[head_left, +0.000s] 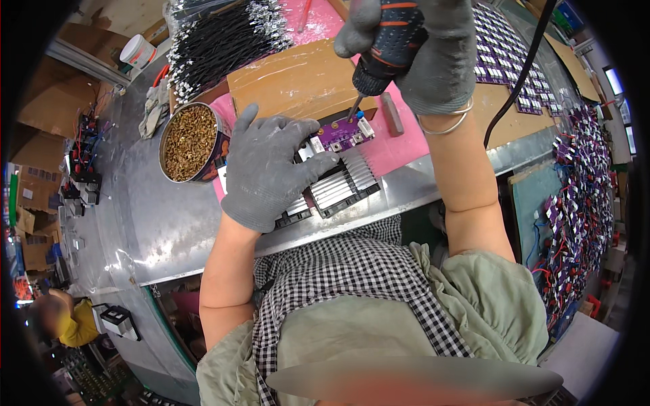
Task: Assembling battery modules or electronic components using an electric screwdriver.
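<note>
My right hand (440, 61), in a grey work glove, is wrapped around the handle of a black and orange power screwdriver (382, 64). Its bit points down and meets the far edge of a purple circuit board (342, 135) with white connectors. My left hand (274, 166), gloved in grey too, grips the board's left side between thumb and fingers. Under the board lies a finned silver heat sink (338, 189) in a black frame, partly hidden by that hand. A round tin of brass-coloured screws (189, 142) stands to the left.
A cardboard sheet (291, 78) and pink foam (406, 145) cover part of the metal table (162, 230). Black cables (223, 40) are piled at the back. More purple boards (504, 54) fill the right. A black cord (521, 84) hangs there. Another person (78, 325) is far left.
</note>
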Action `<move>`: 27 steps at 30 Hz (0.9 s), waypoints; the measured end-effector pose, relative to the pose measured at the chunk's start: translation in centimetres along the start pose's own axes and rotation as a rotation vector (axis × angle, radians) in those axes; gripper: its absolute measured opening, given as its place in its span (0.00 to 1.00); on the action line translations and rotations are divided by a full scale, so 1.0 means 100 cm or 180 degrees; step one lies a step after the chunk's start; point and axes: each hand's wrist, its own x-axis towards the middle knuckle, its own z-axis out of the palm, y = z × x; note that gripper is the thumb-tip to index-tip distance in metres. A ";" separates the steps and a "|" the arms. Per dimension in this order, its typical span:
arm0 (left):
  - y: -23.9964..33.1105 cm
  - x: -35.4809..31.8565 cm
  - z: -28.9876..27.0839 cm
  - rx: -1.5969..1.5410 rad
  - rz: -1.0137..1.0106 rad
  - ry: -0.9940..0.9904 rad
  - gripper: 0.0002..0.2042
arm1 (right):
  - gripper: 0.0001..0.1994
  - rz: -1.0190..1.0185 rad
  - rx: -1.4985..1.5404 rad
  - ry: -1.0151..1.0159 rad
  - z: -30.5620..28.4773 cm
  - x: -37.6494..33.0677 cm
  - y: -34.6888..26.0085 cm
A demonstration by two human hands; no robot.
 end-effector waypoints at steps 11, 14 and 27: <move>0.000 0.000 0.000 0.0000 0.0044 -0.0007 0.24 | 0.50 -0.0917 0.2034 -0.1372 -0.014 0.032 0.036; 0.000 0.001 -0.001 0.0005 0.0041 -0.0065 0.25 | 0.48 -0.0962 0.1256 -0.1286 -0.017 0.032 0.033; -0.031 -0.032 -0.039 0.0527 0.0217 -0.0054 0.40 | 0.48 -0.0659 -0.2736 -0.0746 -0.085 -0.032 0.053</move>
